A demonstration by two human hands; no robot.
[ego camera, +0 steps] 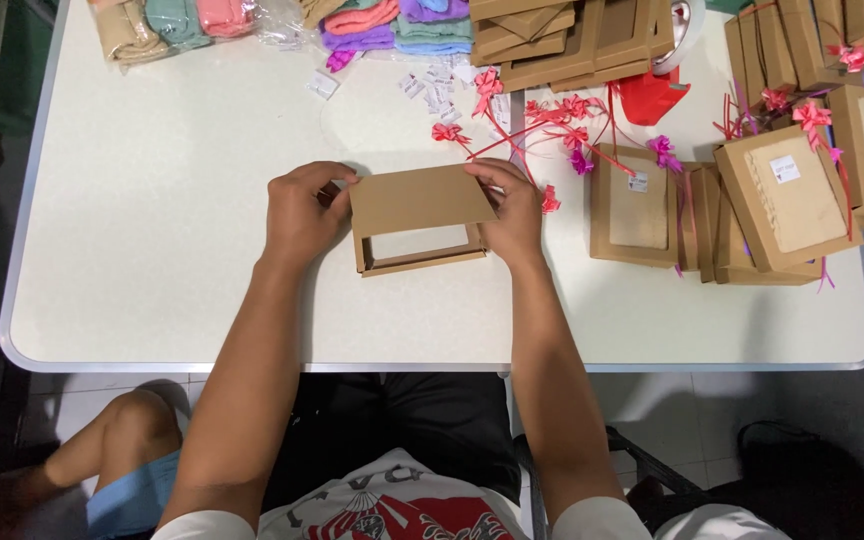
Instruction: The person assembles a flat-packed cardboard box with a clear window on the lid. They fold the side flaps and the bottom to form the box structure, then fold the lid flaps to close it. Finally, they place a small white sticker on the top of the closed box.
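Folding step judged in hand: left hand (pixel 302 212) and right hand (pixel 514 210) grasping the brown cardboard box (pixel 418 220) by its raised flap, mid-counter (pixel 152 250), left of finished ribboned boxes (pixel 782 200); next calling for pressing flap flat.

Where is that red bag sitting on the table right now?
In the head view, the red bag lies toward the far right of the table, just below the stack of flat cardboard boxes and beside the loose pink bows.
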